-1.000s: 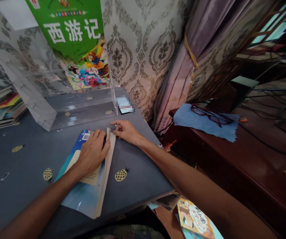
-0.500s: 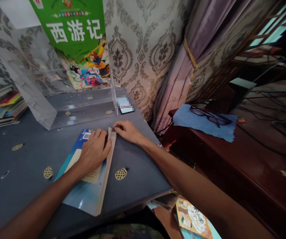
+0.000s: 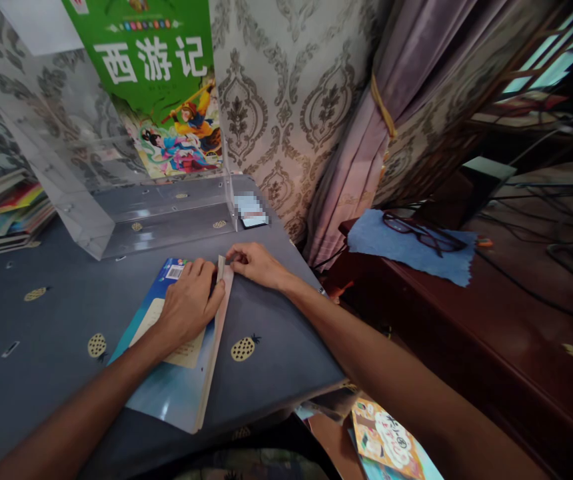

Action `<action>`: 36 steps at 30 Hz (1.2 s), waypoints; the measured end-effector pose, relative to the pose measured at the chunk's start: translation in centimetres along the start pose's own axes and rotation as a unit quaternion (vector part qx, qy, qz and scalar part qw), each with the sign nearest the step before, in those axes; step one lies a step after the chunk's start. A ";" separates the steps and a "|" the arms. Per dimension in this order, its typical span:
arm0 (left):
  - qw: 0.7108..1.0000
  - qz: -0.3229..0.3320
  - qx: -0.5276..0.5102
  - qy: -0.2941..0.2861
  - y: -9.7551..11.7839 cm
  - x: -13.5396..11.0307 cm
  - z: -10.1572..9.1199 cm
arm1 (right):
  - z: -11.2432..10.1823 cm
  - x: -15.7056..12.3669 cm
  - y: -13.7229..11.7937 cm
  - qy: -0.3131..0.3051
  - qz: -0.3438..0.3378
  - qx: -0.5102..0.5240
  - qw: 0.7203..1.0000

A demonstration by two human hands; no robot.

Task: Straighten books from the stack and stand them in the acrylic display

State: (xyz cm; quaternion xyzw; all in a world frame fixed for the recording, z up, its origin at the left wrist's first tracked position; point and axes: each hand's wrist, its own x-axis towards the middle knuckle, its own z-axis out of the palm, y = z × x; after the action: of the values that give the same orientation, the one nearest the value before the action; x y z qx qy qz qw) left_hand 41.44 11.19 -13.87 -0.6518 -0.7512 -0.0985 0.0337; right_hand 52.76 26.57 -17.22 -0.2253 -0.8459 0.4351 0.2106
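Observation:
A closed blue paperback book lies at a slant near the table's front edge, its back cover with barcode and cream text panel facing up. My left hand rests on this cover, palm down, fingers stretched forward and the thumb apart from them along the page-edge side. Part of the cover is hidden beneath it. At the book's upper right corner, the thumb and forefinger of my right hand are pinched together at the page edges. A narrow strip of pages shows between the two hands.
Behind the book stands a clear acrylic stand with a green book. A phone lies beside it, and stacked books sit at left. Glasses rest on a blue cloth at right. An orange book is below.
Both hands keep nearly the same places on the book. My right fingers have shifted very slightly at its corner, and the view has moved a little.

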 end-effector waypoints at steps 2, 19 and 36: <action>1.000 -0.001 -0.002 -0.006 0.1 0.0 -0.1 | 0.0 0.1 0.1 -0.007 0.012 0.044 0.999; 1.000 0.005 0.005 -0.002 0.1 -0.1 0.1 | -0.1 0.2 0.3 -0.037 0.008 0.132 0.991; 1.000 0.014 0.005 0.000 -0.1 -0.1 0.2 | 0.2 0.2 0.5 -0.026 0.010 0.150 0.988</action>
State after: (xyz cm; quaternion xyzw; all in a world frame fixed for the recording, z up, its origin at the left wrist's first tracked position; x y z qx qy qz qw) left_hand 41.42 11.11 -14.07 -0.6620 -0.7426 -0.0940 0.0381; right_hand 52.60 26.84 -17.72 -0.1883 -0.7738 0.5652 0.2153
